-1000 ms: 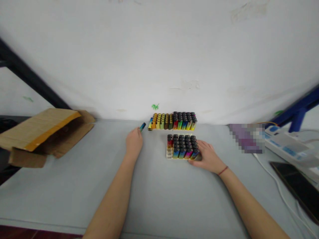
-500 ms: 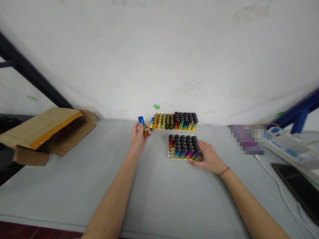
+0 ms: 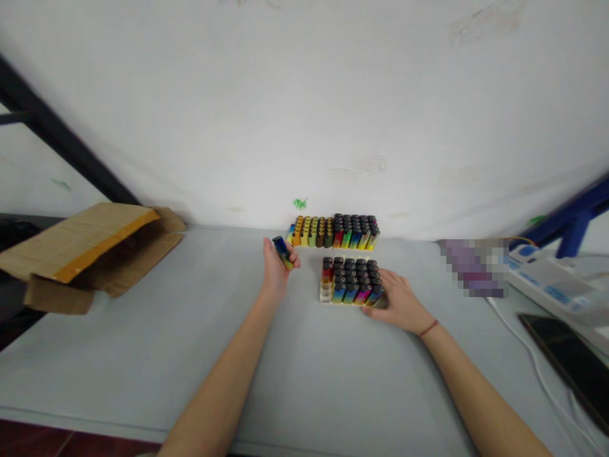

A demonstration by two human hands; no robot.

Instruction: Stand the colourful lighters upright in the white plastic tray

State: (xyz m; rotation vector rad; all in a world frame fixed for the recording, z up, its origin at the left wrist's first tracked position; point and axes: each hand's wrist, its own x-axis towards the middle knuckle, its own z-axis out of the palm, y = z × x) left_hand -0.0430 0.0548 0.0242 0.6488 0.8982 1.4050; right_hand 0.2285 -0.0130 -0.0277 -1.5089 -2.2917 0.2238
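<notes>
The grey bench (image 3: 304,381) carries an open cardboard box (image 3: 90,254) far left of the tray (image 3: 325,293). A full rack (image 3: 333,231) of lighters stands just behind the tray, by the wall. The tray itself is nearly full, with a few bare slots at its left front.

The right hand (image 3: 397,298) lies loosely open against the tray's right front corner, gripping nothing. The left hand (image 3: 276,270), just left of the tray and off the bench, is closed around a blue lighter (image 3: 282,249), dark cap up and tilted.

The lighter is probably light and rigid, with a smooth, slick shell. A pinch on its flat sides at mid-body, clear of the cap, looks safest.
</notes>
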